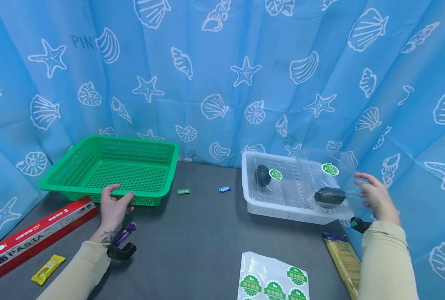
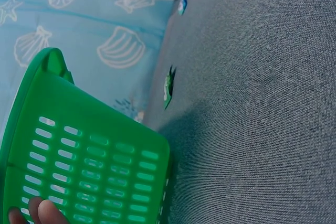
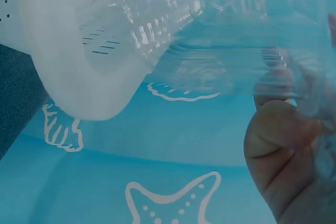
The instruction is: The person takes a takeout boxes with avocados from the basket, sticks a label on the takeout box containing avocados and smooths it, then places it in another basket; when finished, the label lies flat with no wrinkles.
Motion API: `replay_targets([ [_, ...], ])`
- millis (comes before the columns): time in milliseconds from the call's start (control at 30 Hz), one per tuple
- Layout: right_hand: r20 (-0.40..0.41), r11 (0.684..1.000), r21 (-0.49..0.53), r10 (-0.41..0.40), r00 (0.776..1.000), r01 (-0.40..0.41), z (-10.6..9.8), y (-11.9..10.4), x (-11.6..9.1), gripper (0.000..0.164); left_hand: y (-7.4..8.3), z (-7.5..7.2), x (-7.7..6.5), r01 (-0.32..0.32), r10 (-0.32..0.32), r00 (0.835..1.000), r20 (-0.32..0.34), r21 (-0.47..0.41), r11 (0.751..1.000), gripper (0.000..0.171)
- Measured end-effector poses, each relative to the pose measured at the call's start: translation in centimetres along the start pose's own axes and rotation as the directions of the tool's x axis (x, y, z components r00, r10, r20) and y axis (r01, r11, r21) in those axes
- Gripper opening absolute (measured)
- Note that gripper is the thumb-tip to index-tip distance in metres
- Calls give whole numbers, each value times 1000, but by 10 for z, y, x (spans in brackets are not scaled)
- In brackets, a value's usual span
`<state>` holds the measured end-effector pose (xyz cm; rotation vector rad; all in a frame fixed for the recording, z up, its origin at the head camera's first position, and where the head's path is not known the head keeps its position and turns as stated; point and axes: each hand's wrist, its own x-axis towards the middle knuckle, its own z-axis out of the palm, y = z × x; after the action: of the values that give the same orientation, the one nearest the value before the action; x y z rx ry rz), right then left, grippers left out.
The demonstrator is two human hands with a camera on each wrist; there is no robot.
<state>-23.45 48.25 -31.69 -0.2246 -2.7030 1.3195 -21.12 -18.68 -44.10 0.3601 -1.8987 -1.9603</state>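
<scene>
My right hand (image 1: 378,199) grips the right edge of a clear plastic clamshell box (image 1: 308,171), with thumb and fingers bent at its side in the right wrist view. The box is tilted, holds a dark rounded item (image 1: 330,196) and bears a round green sticker (image 1: 330,169). It overlaps the right half of a white basket (image 1: 301,213). Another clear box with a dark oval item (image 1: 262,175) and a green sticker lies in that basket's left half. My left hand (image 1: 113,208) is at the front of a green basket (image 1: 166,175), its fingers loosely bent near the rim.
A red pasta box (image 1: 38,237) slants beside my left hand. Yellow (image 1: 48,269), purple (image 1: 125,233), green (image 1: 182,191) and blue (image 1: 224,189) small wrapped packets lie on the grey table. A sticker sheet (image 1: 272,279) and a long yellow packet (image 1: 342,262) lie in front.
</scene>
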Motion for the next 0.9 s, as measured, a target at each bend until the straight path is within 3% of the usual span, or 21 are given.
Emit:
replay_targets([
  [133, -8, 998, -49, 30, 1000, -31, 3, 13, 17, 41, -1, -1, 0, -15, 15, 1000, 1, -15, 1000, 47],
  [333, -9, 995, -85, 49, 999, -50, 9, 34, 40, 40, 2, 0, 0, 21, -21, 1000, -5, -2, 1000, 46],
  [467, -21, 993, -93, 75, 997, -77, 14, 35, 38, 40, 3, 1, -1, 36, -36, 999, -2, 3, 999, 47],
  [700, 83, 975, -222, 48, 995, -29, 27, 11, 22, 86, -1, 1, 0, 4, -4, 1000, -12, 35, 999, 49],
  [900, 150, 943, -332, 43, 988, 9, 36, 5, 17, 95, -13, -2, 6, -47, 47, 999, 11, 39, 998, 50],
])
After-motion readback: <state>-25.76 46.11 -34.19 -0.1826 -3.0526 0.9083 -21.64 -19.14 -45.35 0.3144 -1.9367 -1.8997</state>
